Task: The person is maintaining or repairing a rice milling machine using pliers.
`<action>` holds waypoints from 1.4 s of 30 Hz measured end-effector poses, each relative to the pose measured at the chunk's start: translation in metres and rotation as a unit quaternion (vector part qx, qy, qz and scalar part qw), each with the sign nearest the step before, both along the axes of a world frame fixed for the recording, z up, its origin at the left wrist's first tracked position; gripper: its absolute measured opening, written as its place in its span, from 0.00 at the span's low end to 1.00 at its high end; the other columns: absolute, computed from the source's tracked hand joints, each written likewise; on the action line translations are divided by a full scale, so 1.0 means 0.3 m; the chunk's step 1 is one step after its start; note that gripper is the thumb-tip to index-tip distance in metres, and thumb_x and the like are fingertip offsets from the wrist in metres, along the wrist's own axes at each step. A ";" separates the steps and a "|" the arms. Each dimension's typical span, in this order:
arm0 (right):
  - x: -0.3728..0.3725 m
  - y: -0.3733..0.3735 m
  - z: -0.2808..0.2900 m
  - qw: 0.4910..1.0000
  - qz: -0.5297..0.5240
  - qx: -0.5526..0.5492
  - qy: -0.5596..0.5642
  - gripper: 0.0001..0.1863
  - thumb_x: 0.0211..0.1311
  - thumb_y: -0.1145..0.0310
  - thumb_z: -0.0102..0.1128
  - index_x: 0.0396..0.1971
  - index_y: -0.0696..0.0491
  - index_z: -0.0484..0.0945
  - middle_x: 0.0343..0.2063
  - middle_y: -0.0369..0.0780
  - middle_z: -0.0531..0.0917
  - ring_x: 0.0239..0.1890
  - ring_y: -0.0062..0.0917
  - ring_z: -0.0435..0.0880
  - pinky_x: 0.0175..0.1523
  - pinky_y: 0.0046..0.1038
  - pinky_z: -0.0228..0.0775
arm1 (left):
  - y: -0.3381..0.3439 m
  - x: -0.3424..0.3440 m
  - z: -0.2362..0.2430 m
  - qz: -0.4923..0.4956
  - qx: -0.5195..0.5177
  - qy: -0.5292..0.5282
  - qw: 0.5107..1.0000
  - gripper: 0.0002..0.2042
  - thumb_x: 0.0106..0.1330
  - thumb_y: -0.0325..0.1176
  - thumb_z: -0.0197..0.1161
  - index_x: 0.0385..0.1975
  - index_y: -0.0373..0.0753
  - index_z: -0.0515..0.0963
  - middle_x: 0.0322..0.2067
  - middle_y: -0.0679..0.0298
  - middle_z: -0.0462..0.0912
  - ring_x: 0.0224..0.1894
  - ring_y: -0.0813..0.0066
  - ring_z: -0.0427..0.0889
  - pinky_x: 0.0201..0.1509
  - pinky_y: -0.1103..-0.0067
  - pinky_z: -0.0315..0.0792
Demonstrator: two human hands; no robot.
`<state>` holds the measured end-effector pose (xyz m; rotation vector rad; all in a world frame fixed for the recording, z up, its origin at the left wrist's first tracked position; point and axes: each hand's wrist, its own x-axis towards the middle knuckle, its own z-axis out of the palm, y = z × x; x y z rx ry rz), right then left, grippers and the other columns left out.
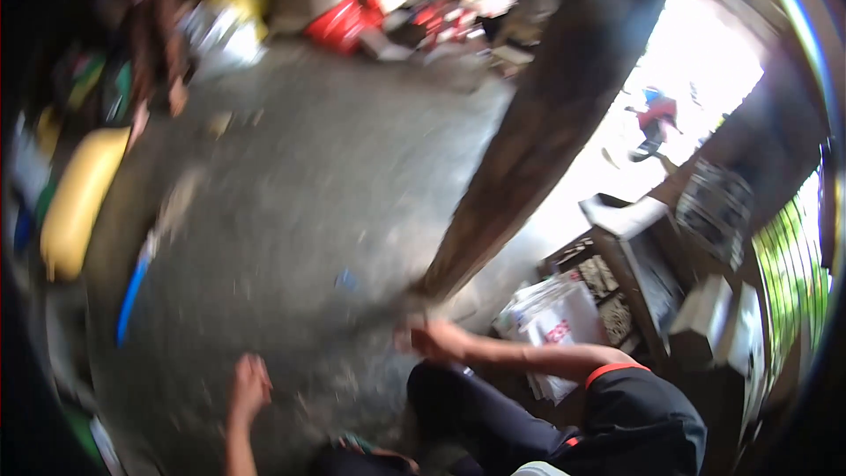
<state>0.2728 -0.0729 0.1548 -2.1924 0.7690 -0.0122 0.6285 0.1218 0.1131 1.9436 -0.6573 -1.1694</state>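
My left hand (249,383) is held out over the grey floor (291,211) at the lower left. Its fingers are smeared by motion, and no object shows in it. Bent across from the right, my right arm ends in my right hand (436,339), above my dark-trousered knee (476,410). Blur hides that hand's fingers too, and I make out nothing held there. Just beyond it, the foot of a thick dark wooden post (529,141) meets the floor. A stack of white printed sheets or flattened bags (560,322) lies right of my right hand.
A yellow sack-like bundle (84,203) and a blue strip (132,300) lie at left. A person's bare legs (163,62) stand at far left. Red bags (344,22) and clutter line the back. At right are a dark crate (604,291), a fan-like grille (714,207) and a bright doorway with a motorbike (652,123).
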 end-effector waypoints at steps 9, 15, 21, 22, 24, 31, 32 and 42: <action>-0.598 0.420 0.701 0.961 0.032 0.086 0.260 0.53 0.42 0.52 0.69 0.65 0.21 0.41 0.67 0.52 0.35 0.63 0.61 0.46 0.57 0.57 0.56 | 0.257 -0.687 0.275 -0.039 0.171 -0.276 0.945 0.22 0.61 0.41 0.48 0.53 0.37 0.67 0.50 0.45 0.71 0.52 0.50 0.71 0.54 0.64 0.67; -0.839 0.388 1.061 0.816 -0.197 0.526 0.135 0.40 0.48 0.52 0.65 0.60 0.53 0.62 0.57 0.47 0.69 0.59 0.36 0.67 0.58 0.35 0.63 | 0.184 -0.940 1.085 -0.292 0.344 -0.203 0.869 0.39 0.58 0.53 0.53 0.65 0.38 0.50 0.56 0.40 0.66 0.53 0.45 0.71 0.53 0.61 0.67; -1.041 0.661 1.394 0.761 -0.501 0.393 -0.121 0.25 0.53 0.55 0.60 0.51 0.48 0.74 0.35 0.36 0.81 0.33 0.24 0.78 0.38 0.29 0.73 | -0.110 -1.088 1.489 -0.505 0.337 -0.289 0.740 0.37 0.58 0.53 0.53 0.63 0.38 0.53 0.54 0.41 0.67 0.51 0.46 0.72 0.52 0.61 0.67; -1.063 0.688 1.511 0.739 -0.558 0.371 -0.073 0.24 0.56 0.57 0.58 0.53 0.49 0.72 0.40 0.40 0.82 0.35 0.24 0.82 0.37 0.27 0.76 | -0.140 -1.136 1.519 -0.528 0.340 -0.294 0.721 0.36 0.58 0.52 0.53 0.63 0.38 0.53 0.53 0.41 0.68 0.51 0.46 0.72 0.51 0.61 0.68; -1.118 0.794 1.480 0.714 -0.623 0.317 -0.035 0.22 0.55 0.60 0.58 0.51 0.50 0.74 0.37 0.40 0.83 0.32 0.24 0.84 0.37 0.26 0.77 | -0.223 -1.252 1.558 -0.572 0.341 -0.298 0.684 0.36 0.58 0.52 0.53 0.62 0.38 0.54 0.52 0.41 0.68 0.50 0.47 0.72 0.51 0.61 0.68; -1.173 1.114 1.355 0.393 -0.866 0.251 -0.178 0.15 0.55 0.71 0.53 0.44 0.56 0.77 0.27 0.40 0.83 0.23 0.21 0.81 0.28 0.23 0.75 | -0.469 -1.622 1.605 -0.698 0.350 -0.279 0.559 0.33 0.58 0.51 0.53 0.59 0.37 0.58 0.50 0.43 0.71 0.47 0.48 0.74 0.48 0.62 0.69; -1.153 1.162 1.315 0.346 -0.890 0.231 -0.187 0.14 0.56 0.72 0.52 0.42 0.56 0.78 0.26 0.40 0.83 0.22 0.20 0.81 0.28 0.23 0.74 | -0.493 -1.670 1.621 -0.715 0.352 -0.271 0.540 0.33 0.58 0.51 0.53 0.59 0.37 0.59 0.49 0.43 0.71 0.47 0.48 0.74 0.48 0.62 0.69; -0.651 1.311 1.218 0.121 -0.935 0.242 -0.230 0.16 0.54 0.75 0.49 0.42 0.52 0.80 0.25 0.38 0.83 0.21 0.18 0.81 0.24 0.20 0.71 | -0.727 -1.873 1.653 -0.855 0.381 -0.225 0.271 0.29 0.58 0.50 0.53 0.55 0.36 0.64 0.45 0.45 0.75 0.43 0.50 0.77 0.45 0.63 0.71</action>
